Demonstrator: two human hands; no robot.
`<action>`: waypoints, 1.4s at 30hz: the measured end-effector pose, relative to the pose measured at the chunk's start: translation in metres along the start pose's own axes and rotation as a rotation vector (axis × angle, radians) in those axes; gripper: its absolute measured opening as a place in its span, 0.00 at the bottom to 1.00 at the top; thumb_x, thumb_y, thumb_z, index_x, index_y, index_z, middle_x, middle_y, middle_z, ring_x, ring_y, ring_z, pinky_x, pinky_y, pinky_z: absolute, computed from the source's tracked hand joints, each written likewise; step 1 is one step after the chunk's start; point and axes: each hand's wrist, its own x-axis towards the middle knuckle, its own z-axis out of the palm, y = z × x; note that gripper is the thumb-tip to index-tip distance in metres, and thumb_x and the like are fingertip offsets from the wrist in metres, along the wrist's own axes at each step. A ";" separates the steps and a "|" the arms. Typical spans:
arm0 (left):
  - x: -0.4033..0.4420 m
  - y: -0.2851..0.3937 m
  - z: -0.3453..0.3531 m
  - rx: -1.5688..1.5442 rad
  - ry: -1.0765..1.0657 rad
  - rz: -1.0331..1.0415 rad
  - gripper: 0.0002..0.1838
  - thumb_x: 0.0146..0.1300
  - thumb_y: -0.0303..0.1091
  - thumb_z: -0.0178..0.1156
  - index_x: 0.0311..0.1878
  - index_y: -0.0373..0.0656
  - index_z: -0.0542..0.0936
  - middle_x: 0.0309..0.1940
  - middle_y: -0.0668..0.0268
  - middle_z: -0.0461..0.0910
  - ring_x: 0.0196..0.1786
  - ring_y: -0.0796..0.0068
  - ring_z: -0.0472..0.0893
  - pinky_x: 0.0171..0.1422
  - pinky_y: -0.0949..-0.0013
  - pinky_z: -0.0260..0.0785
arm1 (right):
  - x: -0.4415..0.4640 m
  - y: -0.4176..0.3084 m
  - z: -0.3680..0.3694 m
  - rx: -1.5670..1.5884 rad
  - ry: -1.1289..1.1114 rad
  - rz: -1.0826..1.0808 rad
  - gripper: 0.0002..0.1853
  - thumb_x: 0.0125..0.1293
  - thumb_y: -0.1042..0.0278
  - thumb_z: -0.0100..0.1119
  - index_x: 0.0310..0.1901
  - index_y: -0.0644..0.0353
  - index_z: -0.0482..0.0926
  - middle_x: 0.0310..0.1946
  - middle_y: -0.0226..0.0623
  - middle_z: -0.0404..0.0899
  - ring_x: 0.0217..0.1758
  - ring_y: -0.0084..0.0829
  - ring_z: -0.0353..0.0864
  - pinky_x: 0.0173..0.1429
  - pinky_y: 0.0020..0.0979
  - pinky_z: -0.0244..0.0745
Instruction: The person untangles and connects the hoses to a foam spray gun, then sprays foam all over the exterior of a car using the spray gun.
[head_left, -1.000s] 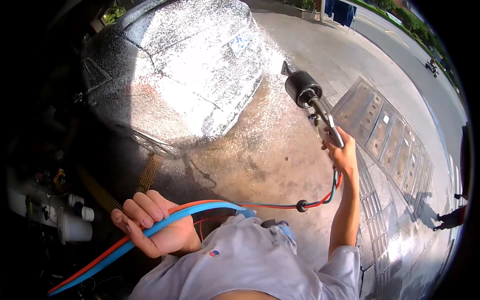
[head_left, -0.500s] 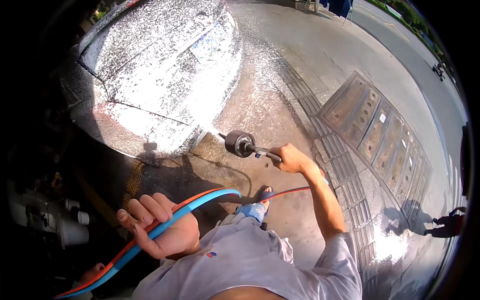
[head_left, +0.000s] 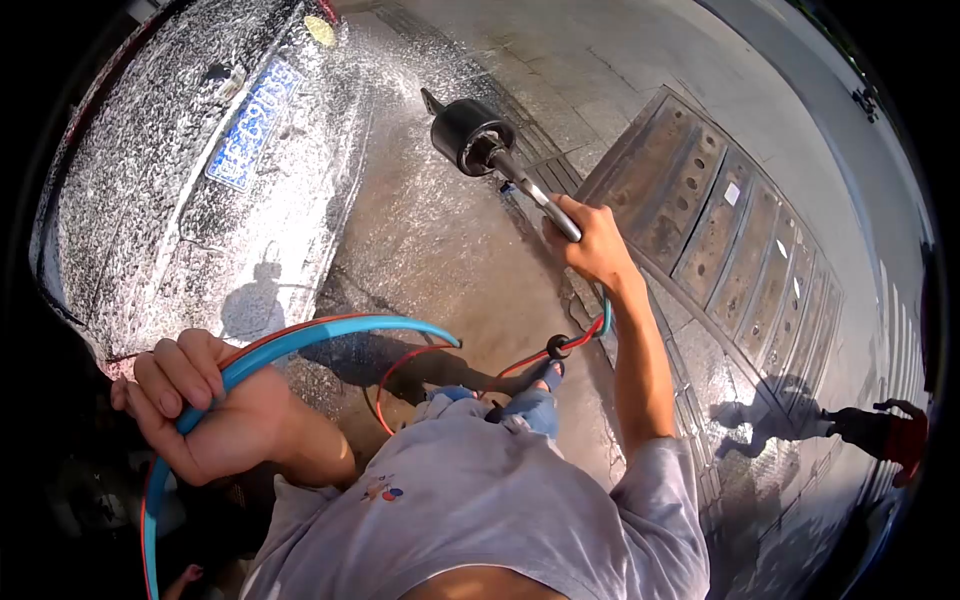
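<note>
My right hand point(head_left: 592, 240) is closed around the metal handle of a foam spray gun point(head_left: 478, 140), whose black, cup-shaped head points up and left. A blue and red hose point(head_left: 335, 328) arcs through my closed left hand point(head_left: 205, 405) at the lower left. The red line runs on past my feet and up to my right wrist. White foam covers the car point(head_left: 150, 190) at the left, with a blue number plate point(head_left: 254, 124) showing through it. Part of the hose near my body is hidden by my shirt.
Ridged paving and rusty metal cover plates point(head_left: 720, 220) lie to the right. A person in a red top point(head_left: 890, 440) is at the far right, with a shadow beside them. Foam specks dot the wet ground point(head_left: 430, 240). A road runs along the upper right.
The spray gun has moved up, and the white spray at its nozzle no longer shows. My view has shifted along the car, bringing the number plate closer. My left hand has moved left with the hose.
</note>
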 end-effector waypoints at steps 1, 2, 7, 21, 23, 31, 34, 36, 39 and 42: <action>-0.001 -0.023 0.007 0.007 0.013 0.039 0.02 0.68 0.27 0.49 0.38 0.43 0.71 0.21 0.74 0.63 0.18 0.83 0.62 0.23 0.79 0.55 | 0.024 0.020 -0.014 -0.003 0.004 -0.007 0.15 0.55 0.76 0.58 0.46 0.63 0.80 0.22 0.49 0.76 0.23 0.42 0.75 0.35 0.37 0.72; -0.001 -0.042 0.013 0.027 0.027 0.063 0.03 0.67 0.25 0.50 0.35 0.43 0.71 0.20 0.74 0.63 0.17 0.84 0.62 0.22 0.79 0.54 | 0.047 0.037 -0.027 -0.036 -0.038 -0.065 0.15 0.55 0.75 0.58 0.46 0.63 0.80 0.23 0.49 0.76 0.24 0.42 0.76 0.35 0.38 0.73; 0.012 -0.085 0.043 -0.060 -0.029 0.318 0.06 0.66 0.26 0.51 0.30 0.42 0.70 0.16 0.75 0.64 0.16 0.86 0.62 0.21 0.82 0.55 | 0.140 0.107 -0.062 -0.040 -0.533 -0.281 0.18 0.52 0.74 0.60 0.48 0.63 0.82 0.26 0.50 0.80 0.27 0.47 0.79 0.35 0.40 0.74; 0.140 -0.461 0.060 0.149 0.167 0.345 0.03 0.71 0.24 0.49 0.44 0.42 0.70 0.22 0.73 0.60 0.19 0.84 0.58 0.20 0.80 0.52 | 0.590 0.096 -0.223 0.340 -0.407 -0.490 0.10 0.63 0.68 0.64 0.41 0.65 0.83 0.22 0.31 0.79 0.24 0.21 0.76 0.29 0.26 0.69; 0.167 -0.489 0.084 0.235 0.158 0.341 0.04 0.70 0.24 0.49 0.44 0.44 0.71 0.22 0.73 0.60 0.19 0.84 0.57 0.20 0.81 0.52 | 0.631 0.081 -0.246 0.289 -0.463 -0.481 0.12 0.64 0.62 0.64 0.42 0.63 0.83 0.22 0.32 0.80 0.23 0.20 0.76 0.25 0.25 0.66; 0.287 -0.569 0.170 0.267 -0.072 0.422 0.04 0.71 0.22 0.48 0.37 0.41 0.70 0.17 0.75 0.60 0.20 0.84 0.60 0.23 0.81 0.56 | 0.851 0.039 -0.280 0.248 -0.231 -0.950 0.13 0.66 0.56 0.60 0.38 0.59 0.79 0.27 0.30 0.78 0.30 0.21 0.83 0.20 0.20 0.62; 0.316 -0.638 0.197 0.489 -0.003 0.572 0.04 0.69 0.22 0.47 0.37 0.42 0.67 0.17 0.75 0.60 0.19 0.83 0.61 0.24 0.80 0.56 | 0.952 0.074 -0.281 0.276 -0.316 -0.942 0.12 0.66 0.57 0.59 0.35 0.58 0.78 0.26 0.29 0.77 0.29 0.21 0.82 0.20 0.20 0.61; 0.349 -0.686 0.215 0.504 0.084 0.651 0.03 0.68 0.22 0.46 0.39 0.42 0.67 0.17 0.75 0.59 0.19 0.83 0.61 0.23 0.80 0.55 | 1.020 0.122 -0.279 0.316 -0.286 -0.843 0.12 0.67 0.59 0.58 0.34 0.59 0.78 0.23 0.29 0.76 0.24 0.20 0.79 0.19 0.22 0.60; 0.394 -0.686 0.208 0.504 0.107 0.610 0.03 0.67 0.22 0.44 0.38 0.42 0.66 0.17 0.74 0.59 0.18 0.83 0.60 0.22 0.80 0.54 | 1.088 0.147 -0.273 0.164 -0.238 -0.815 0.11 0.58 0.65 0.60 0.28 0.67 0.81 0.17 0.41 0.80 0.19 0.28 0.81 0.26 0.30 0.72; 0.436 -0.756 0.233 0.589 0.063 0.547 0.10 0.68 0.22 0.43 0.29 0.43 0.62 0.16 0.73 0.60 0.18 0.83 0.61 0.22 0.81 0.54 | 1.196 0.203 -0.225 -0.003 -0.138 -0.923 0.12 0.57 0.67 0.59 0.33 0.70 0.82 0.22 0.52 0.81 0.27 0.41 0.85 0.38 0.40 0.77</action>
